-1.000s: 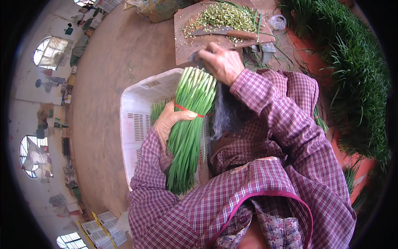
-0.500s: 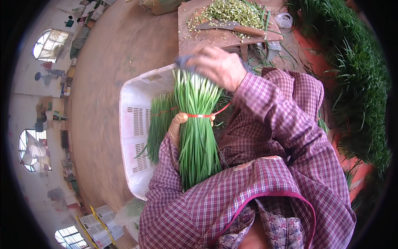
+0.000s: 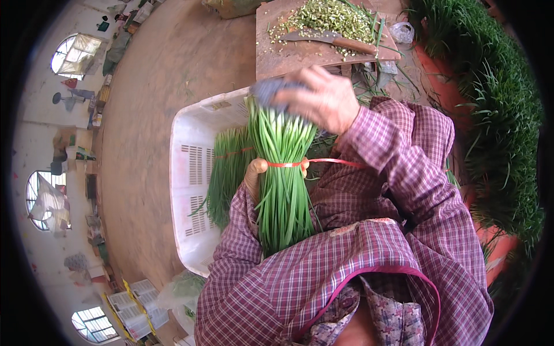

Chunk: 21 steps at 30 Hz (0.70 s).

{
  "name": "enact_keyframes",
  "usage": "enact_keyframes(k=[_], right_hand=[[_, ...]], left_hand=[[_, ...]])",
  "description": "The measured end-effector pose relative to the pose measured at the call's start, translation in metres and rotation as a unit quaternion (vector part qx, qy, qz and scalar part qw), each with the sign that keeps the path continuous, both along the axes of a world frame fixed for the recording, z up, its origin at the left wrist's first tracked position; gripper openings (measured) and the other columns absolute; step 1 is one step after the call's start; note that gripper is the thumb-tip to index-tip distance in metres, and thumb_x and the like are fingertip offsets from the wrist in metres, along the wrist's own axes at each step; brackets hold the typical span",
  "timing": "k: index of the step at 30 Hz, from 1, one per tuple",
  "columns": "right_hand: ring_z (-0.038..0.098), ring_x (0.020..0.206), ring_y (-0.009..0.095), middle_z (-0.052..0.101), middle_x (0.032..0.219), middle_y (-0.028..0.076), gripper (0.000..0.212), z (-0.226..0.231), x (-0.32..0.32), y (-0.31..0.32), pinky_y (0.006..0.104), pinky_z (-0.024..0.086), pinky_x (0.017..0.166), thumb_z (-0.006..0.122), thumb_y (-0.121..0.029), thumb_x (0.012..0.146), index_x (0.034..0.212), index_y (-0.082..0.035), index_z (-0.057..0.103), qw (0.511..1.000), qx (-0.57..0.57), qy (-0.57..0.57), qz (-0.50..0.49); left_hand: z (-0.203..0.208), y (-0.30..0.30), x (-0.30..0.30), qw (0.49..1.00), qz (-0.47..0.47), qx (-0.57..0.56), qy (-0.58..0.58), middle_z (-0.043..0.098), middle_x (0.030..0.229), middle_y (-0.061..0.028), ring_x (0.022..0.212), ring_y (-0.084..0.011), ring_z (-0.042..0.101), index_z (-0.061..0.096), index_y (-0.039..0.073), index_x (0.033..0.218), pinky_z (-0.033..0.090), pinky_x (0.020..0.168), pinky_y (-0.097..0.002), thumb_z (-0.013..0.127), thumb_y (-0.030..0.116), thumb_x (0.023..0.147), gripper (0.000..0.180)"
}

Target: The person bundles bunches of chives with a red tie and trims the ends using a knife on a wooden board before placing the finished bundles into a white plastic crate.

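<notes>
Brown floor fills the left-centre of the frame, with pale walls and arched windows curving along the left rim. Near the middle, the left hand grasps a bunch of green stalks at a red band, pale ends uppermost. Above it, the right hand, blurred, grips a grey-blue cloth over those ends. Just left of the bunch, a white basket contains more banded stalks. At upper centre, a board bears chopped pieces and a wooden-handled knife. Long green leaves heap along the right edge.
</notes>
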State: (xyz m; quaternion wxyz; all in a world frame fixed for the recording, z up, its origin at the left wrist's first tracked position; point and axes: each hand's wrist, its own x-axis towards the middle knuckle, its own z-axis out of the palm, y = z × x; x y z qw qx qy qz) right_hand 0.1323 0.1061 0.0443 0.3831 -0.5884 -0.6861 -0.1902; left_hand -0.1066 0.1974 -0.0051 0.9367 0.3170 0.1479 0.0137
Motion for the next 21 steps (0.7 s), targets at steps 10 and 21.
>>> enact_keyframes(k=[10, 21], right_hand=[[0.059, 0.108, 0.012, 0.063, 0.12, 0.007, 0.043, 0.039, 0.07, -0.165, 0.024, 0.046, 0.093, 0.047, -0.029, 0.107, 0.139, 0.001, 0.05, 0.804, -0.074, 0.59, 0.012], [0.065, 0.078, 0.034, 0.065, 0.087, 0.013, 0.019, 0.061, 0.0, -0.203, 0.0389, 0.055, 0.071, 0.069, -0.023, 0.091, 0.105, -0.01, 0.07, 0.896, -0.409, 0.172, 0.026]], left_hand=[[-0.018, 0.033, -0.013, 0.962, 0.025, -0.078, -0.261, 0.059, 0.126, -0.0313, 0.115, -0.0418, 0.06, 0.047, -0.007, 0.141, 0.052, 0.094, -0.0526, 0.082, 0.044, 0.067, 0.097], [0.025, 0.034, 0.013, 0.962, 0.063, 0.264, -0.019, 0.069, 0.113, -0.0224, 0.098, -0.0318, 0.071, 0.056, -0.006, 0.131, 0.061, 0.086, -0.0446, 0.086, 0.033, 0.062, 0.085]])
